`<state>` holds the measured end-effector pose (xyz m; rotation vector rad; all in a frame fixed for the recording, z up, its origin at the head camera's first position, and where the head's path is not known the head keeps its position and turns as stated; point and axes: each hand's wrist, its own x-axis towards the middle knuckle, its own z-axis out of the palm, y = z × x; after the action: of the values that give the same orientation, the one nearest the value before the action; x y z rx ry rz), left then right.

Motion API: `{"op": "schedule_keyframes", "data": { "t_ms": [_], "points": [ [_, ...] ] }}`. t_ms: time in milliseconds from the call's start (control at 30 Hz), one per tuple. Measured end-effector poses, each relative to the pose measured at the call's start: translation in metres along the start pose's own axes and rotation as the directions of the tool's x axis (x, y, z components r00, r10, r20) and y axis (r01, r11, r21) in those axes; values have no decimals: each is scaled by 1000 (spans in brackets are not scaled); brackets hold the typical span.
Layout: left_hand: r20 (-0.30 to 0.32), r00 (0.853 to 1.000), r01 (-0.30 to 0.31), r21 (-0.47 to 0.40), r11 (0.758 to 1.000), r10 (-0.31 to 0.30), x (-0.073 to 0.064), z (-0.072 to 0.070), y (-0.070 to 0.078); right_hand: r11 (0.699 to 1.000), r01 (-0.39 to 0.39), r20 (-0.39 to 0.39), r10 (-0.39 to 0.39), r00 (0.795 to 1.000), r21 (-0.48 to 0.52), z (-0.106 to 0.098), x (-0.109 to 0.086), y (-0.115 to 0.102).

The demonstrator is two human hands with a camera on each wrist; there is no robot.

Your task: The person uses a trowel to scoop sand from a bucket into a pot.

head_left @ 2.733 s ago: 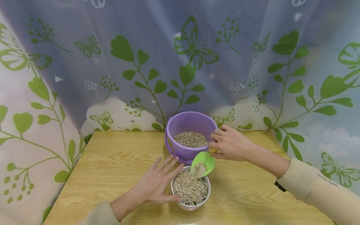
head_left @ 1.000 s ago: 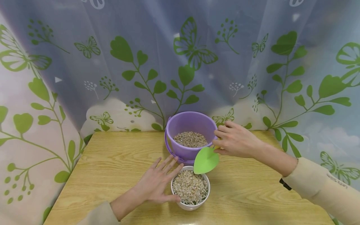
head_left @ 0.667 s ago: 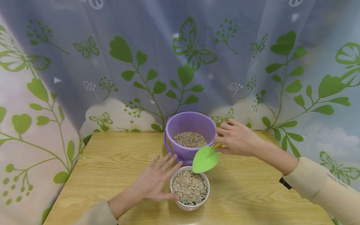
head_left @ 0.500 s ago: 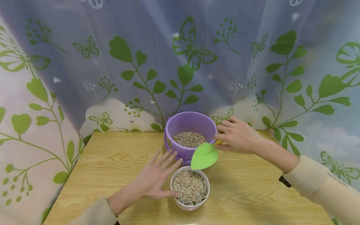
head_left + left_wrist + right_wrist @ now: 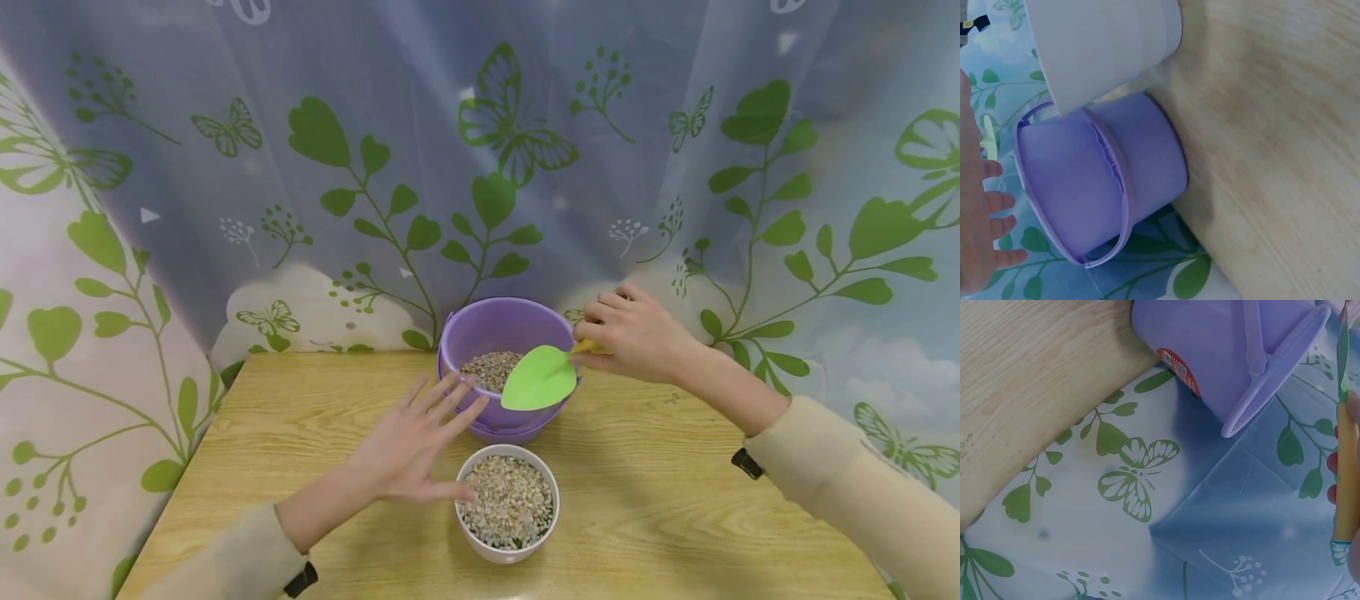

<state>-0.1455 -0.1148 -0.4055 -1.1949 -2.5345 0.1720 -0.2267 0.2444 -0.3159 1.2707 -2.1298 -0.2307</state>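
Observation:
My right hand (image 5: 637,337) grips the yellow handle (image 5: 1347,475) of a small green shovel (image 5: 540,379). Its leaf-shaped blade shows no grains and hangs over the front right rim of a purple bucket (image 5: 517,321). Pale gravel-like grains lie in the bottom of the bucket, partly hidden by the blade. In front stands a white bowl (image 5: 504,553) heaped with similar grains (image 5: 510,500). My left hand (image 5: 408,450) has its fingers spread, holding nothing, with fingertips before the bucket and thumb over the bowl's left rim. In the left wrist view those fingers (image 5: 1000,201) lie beside the bucket.
The wooden table (image 5: 300,450) extends to both sides of the bowl. A few loose grains (image 5: 670,398) lie right of the bucket. Behind the table hangs a patterned curtain (image 5: 420,167) with leaves and butterflies. The bucket's handle (image 5: 1124,187) hangs down its side.
Grains on the shovel went into the bowl, and the blade turned over. My right hand has lifted the shovel up and back over the bucket's rim. My left hand has shifted slightly off the bowl.

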Motion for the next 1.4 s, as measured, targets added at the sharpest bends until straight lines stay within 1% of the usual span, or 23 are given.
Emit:
{"op": "schedule_keyframes", "data": {
  "t_ms": [233,433,533,733,933,1067,1233,1333,1400],
  "points": [
    [-24,1000,13,9,1000,-12,9,-5,-9,999,-34,7,35,999,-19,9,3,10],
    [-34,999,19,7,1000,-19,18,-3,-16,998,-61,15,62,998,-15,17,8,16],
    [-35,999,33,26,999,-32,23,-1,-22,997,-77,29,77,997,-14,21,11,18],
    [-4,998,67,43,997,-67,30,6,-34,995,-96,58,97,994,-28,30,19,20],
    [30,990,134,26,991,-135,36,11,-40,994,-98,74,100,992,-40,41,25,22],
    [31,988,148,19,989,-149,40,15,-43,994,-97,94,102,990,-56,49,27,20],
    [10,986,167,-5,986,-167,43,22,-48,994,-88,133,96,987,-67,59,31,15],
    [16,984,179,-27,983,-179,44,25,-50,994,-62,143,74,987,-85,64,34,12],
    [34,981,191,-42,981,-190,44,26,-51,993,-49,159,65,985,-107,67,37,10]
  ]
}}
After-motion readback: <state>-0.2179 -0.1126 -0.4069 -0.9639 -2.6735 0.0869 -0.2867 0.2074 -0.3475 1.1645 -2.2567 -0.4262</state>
